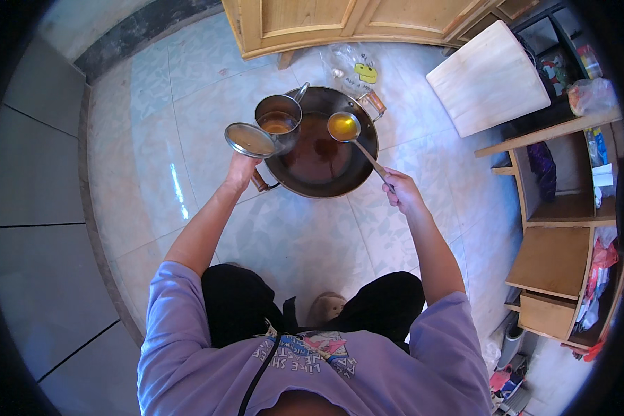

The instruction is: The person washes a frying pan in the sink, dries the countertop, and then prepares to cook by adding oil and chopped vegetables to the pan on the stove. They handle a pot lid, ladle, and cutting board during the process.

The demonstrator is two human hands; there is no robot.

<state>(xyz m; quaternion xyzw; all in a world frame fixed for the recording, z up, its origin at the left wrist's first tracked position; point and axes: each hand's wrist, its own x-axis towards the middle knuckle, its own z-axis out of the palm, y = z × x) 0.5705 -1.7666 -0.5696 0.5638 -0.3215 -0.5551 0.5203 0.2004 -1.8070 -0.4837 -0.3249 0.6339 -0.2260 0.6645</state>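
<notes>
- Two bare hands are raised over a dark wok (320, 156) that is set on the pale tiled floor (187, 139), and every place below is given relative to that wok.
- A small steel pot (279, 119) with a hinged lid (249, 139) swung open is held above the wok's left rim; amber liquid is seen inside it.
- The left hand (241, 170) is closed around the pot's handle, just outside the wok's left edge, with the fingers pressed together on it.
- A metal ladle (353, 139) filled with golden liquid is held over the wok's upper middle, its bowl level and just beside the pot.
- The right hand (400, 191) is wrapped around the end of the ladle's handle, beyond the wok's lower right rim, the fingers pinched shut on it.
- Dark liquid is pooled in the wok's bottom.
- A clear plastic bag (350, 66) is laid on the floor just beyond the wok's far rim, before a wooden cabinet (340, 21).
- A pale wooden board (489, 76) is seen well to the wok's right.
</notes>
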